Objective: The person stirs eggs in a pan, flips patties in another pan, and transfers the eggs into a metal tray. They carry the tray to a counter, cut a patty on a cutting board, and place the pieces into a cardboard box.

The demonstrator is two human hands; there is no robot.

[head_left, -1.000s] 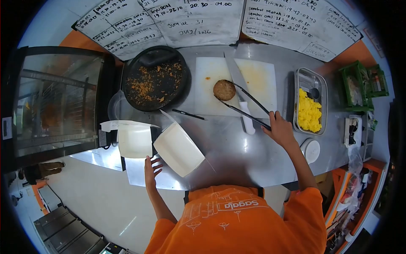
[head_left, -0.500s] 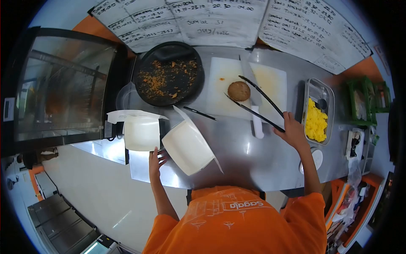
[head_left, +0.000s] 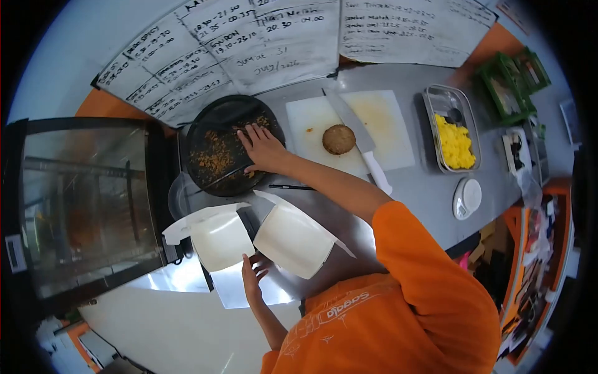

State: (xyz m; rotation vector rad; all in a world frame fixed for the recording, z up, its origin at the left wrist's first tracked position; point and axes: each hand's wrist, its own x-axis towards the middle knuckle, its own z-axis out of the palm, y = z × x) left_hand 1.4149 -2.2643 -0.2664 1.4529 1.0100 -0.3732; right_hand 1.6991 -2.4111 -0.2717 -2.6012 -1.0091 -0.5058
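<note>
My right hand (head_left: 265,150) reaches over the black round pan (head_left: 274,118), which has brown crumbs scattered inside. Fingers and thumb sit on the two spread arms of black tongs (head_left: 225,177), which extend leftward over the pan. My left hand (head_left: 253,280) touches the near corner of a white paper food box (head_left: 221,240), its fingers apart. A second white paper box (head_left: 293,243) stands beside it, lid flap raised. On the white cutting board (head_left: 389,124) lie a round brown patty (head_left: 339,139) and a knife with a white handle (head_left: 375,171).
A metal tray (head_left: 436,149) of yellow scrambled egg (head_left: 455,142) stands at the right, with a round white lid (head_left: 468,196) nearer me. Green baskets (head_left: 504,87) are at the far right. A glass-fronted cabinet (head_left: 93,206) is at the left. A black pen-like stick (head_left: 291,187) lies by the pan.
My right hand has moved left from beside the patty to over the pan, with the tongs. My left hand stays at the box. The view has turned; the patty remains on the board.
</note>
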